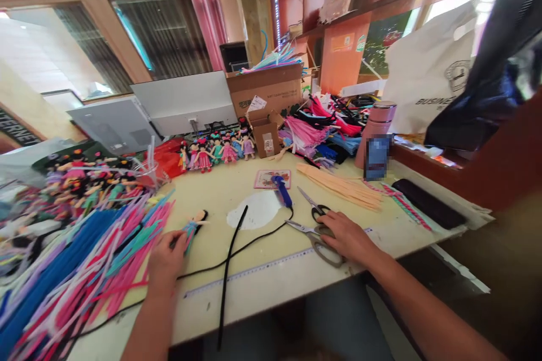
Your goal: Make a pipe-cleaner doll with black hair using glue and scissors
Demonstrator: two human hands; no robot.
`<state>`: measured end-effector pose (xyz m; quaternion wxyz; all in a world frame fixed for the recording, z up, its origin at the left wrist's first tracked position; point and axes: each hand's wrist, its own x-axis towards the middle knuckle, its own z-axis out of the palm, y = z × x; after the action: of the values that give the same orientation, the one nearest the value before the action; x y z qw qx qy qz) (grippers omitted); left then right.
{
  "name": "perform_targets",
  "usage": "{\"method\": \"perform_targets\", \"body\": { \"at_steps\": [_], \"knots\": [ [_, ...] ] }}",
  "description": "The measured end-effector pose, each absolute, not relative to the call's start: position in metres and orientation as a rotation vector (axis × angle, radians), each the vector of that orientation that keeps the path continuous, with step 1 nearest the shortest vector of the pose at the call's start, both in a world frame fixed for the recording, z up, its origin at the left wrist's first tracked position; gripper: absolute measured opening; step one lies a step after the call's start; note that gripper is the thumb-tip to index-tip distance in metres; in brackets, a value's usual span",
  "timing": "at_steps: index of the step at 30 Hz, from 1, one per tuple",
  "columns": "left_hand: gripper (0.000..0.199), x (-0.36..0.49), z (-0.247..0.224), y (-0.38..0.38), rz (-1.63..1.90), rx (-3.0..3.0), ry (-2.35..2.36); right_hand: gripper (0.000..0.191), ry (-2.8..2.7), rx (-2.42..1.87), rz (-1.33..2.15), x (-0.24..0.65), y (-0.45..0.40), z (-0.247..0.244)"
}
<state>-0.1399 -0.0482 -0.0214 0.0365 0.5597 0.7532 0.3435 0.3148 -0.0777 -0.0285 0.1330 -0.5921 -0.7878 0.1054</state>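
My left hand [168, 251] is closed around a small doll [192, 229] with a black-haired head and a blue-green body, above the left part of the table. On the right, my right hand [345, 235] rests over the handles of the grey scissors [315, 233], its fingers bent down onto them. A second pair of scissors [314, 203] with black handles lies just behind, near my fingertips. Between my hands a black fuzzy stem [230, 262] lies across a ruler [258, 269] and a black cord. A blue glue gun [282, 190] lies behind, beside a white round sheet [254, 210].
Colourful fuzzy stems [84, 259] and piled dolls [88, 180] cover the left side. More dolls [220, 149], a cardboard box [266, 90] and stem bundles stand behind. Peach stems [339, 185], a pink bottle [379, 124] and a dark case [427, 203] are at right.
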Motion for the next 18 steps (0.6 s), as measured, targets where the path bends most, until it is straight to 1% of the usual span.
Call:
{"method": "perform_targets", "body": {
  "at_steps": [6,14,18],
  "knots": [
    [0.036,-0.133,-0.017,-0.053,1.071,1.717,2.327,0.03,-2.241,-1.676,0.274,0.325,-0.075,-0.038],
    [0.032,-0.144,-0.024,-0.051,1.115,1.821,2.43,0.029,-2.155,-1.777,0.179,0.329,-0.061,-0.03],
    [0.036,-0.152,-0.029,-0.047,0.935,1.763,2.527,0.029,-2.208,-1.775,0.166,0.313,-0.06,-0.022]
  ]
}}
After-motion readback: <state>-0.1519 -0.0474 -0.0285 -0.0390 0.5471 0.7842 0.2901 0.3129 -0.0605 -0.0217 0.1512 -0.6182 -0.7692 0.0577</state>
